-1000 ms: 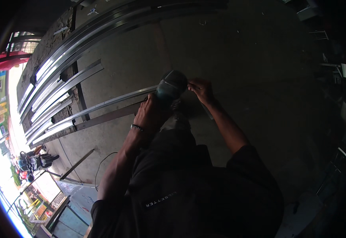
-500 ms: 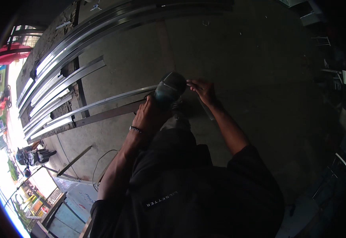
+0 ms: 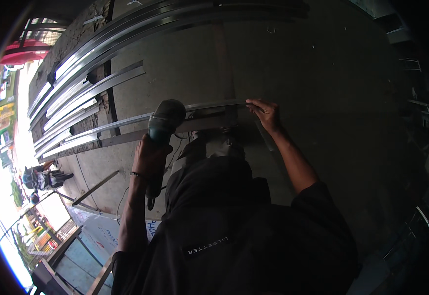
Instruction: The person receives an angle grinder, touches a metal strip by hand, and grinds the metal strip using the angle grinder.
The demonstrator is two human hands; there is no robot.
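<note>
My left hand (image 3: 146,156) is wrapped round the teal body of a power tool with a dark rounded head, which looks like an angle grinder (image 3: 161,127). Its tail end points back toward me. Beneath the tool's head runs a long, thin metal profile (image 3: 126,121), stretching from the bright left side toward my right hand. The thumb and fingers of my right hand (image 3: 266,114) pinch the right end of that profile. A darker flat bar (image 3: 138,135) lies along its near side. Whether the tool touches the profile I cannot tell.
Several long shiny metal profiles (image 3: 101,45) lie across a support at the far left. A thin cable (image 3: 121,204) loops on the floor near my left forearm. A motorcycle (image 3: 47,178) stands at the left, and printed sheets (image 3: 99,233) lie at the lower left.
My left hand has carried the power tool leftward along the profile, away from my right hand. The profile's right end now shows between them. My right hand keeps its pinch.
</note>
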